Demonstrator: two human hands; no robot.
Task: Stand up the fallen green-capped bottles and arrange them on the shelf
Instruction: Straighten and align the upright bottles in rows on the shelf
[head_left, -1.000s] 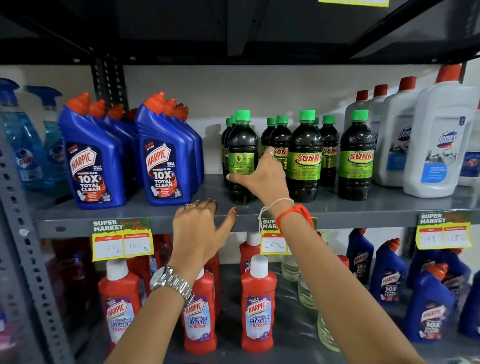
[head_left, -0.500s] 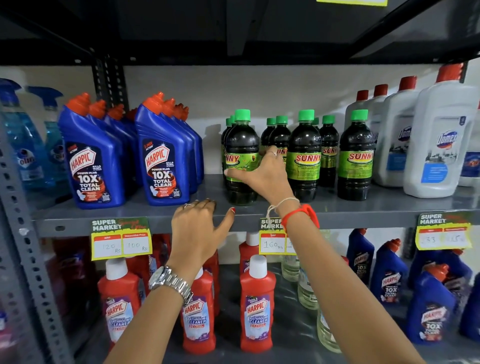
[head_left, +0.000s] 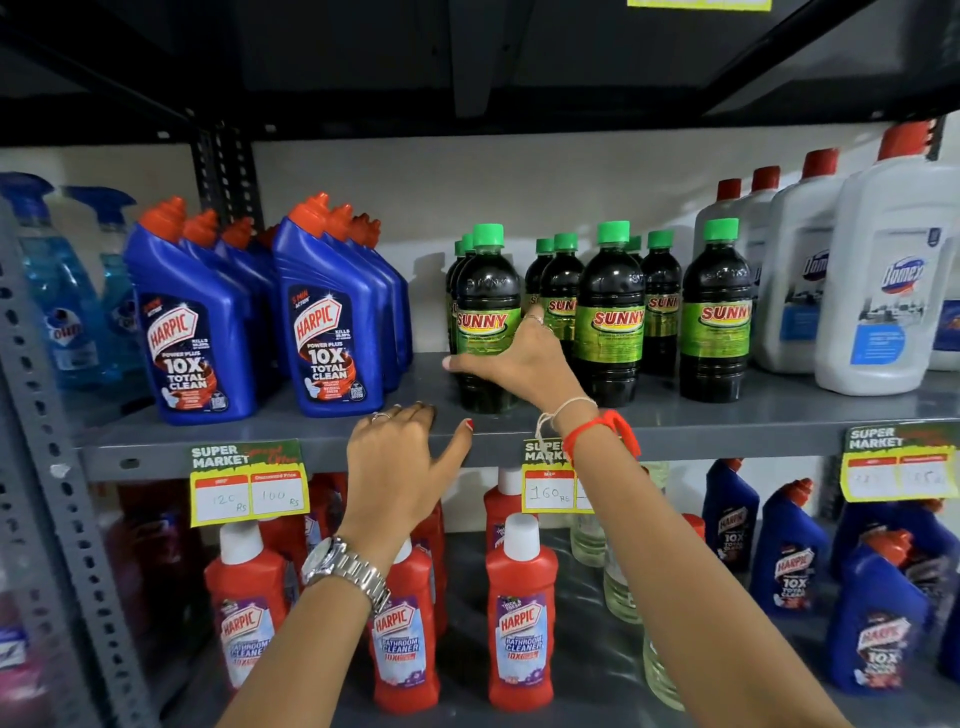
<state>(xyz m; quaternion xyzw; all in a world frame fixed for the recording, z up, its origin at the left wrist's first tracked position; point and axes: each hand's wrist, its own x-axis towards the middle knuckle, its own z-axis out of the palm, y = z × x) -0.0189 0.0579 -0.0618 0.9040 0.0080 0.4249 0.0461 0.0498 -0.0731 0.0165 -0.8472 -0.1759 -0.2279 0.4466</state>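
Grey shelf (head_left: 779, 415): dark green-capped bottle (head_left: 487, 291) upright, label fwd.

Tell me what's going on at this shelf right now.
A person is tidying dark bottles with green caps and green SUNNY labels on a grey metal shelf. The right hand grips the front-left green-capped bottle, which stands upright with its label facing forward. The left hand rests open on the shelf's front edge, holding nothing. Every green-capped bottle in view is standing, between blue Harpic bottles and white Domex bottles.
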